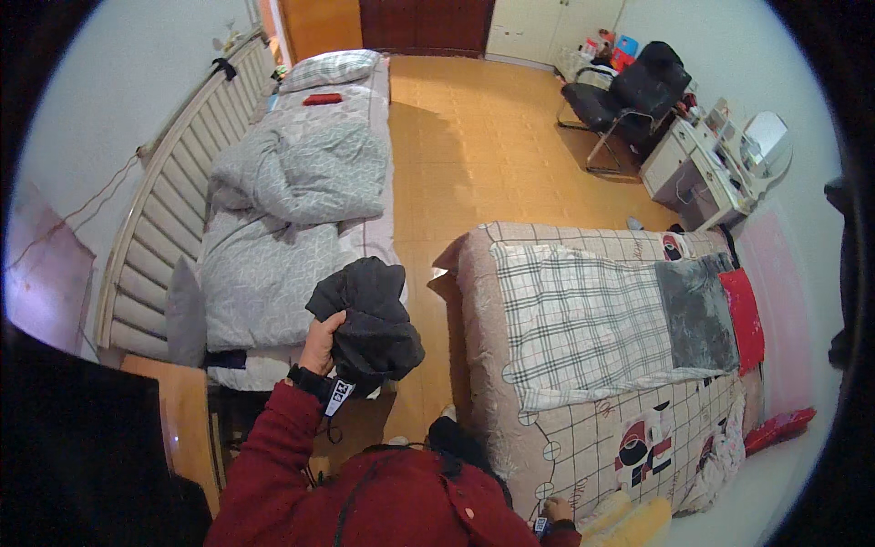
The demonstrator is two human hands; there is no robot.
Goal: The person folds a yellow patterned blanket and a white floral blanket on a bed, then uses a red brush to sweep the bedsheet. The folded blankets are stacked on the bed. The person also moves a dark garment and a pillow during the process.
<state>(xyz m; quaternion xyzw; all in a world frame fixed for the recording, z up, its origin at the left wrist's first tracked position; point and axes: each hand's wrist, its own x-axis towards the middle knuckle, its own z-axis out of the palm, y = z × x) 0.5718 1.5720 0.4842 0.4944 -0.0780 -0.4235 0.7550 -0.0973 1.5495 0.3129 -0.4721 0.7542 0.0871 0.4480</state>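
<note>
A bundled dark grey cloth (372, 321), perhaps a garment, hangs in my left hand (319, 345), its thumb pressed on the near side. The bundle is over the narrow floor strip beside the left bed. My right hand (558, 509) is low at the near edge of the right bed, close to a yellow fabric item (632, 519); its fingers are too small and partly hidden to read. On the right bed lie a plaid sheet (581, 321), a grey cloth or pillow (697, 314) and a red cloth item (744, 320).
The left bed carries a rumpled grey duvet (301, 174), a plaid pillow (331, 70) and a red item (322, 99). A floor aisle (437, 164) runs between the beds. A black chair (625, 96) and white dressing table (697, 171) stand at the far right.
</note>
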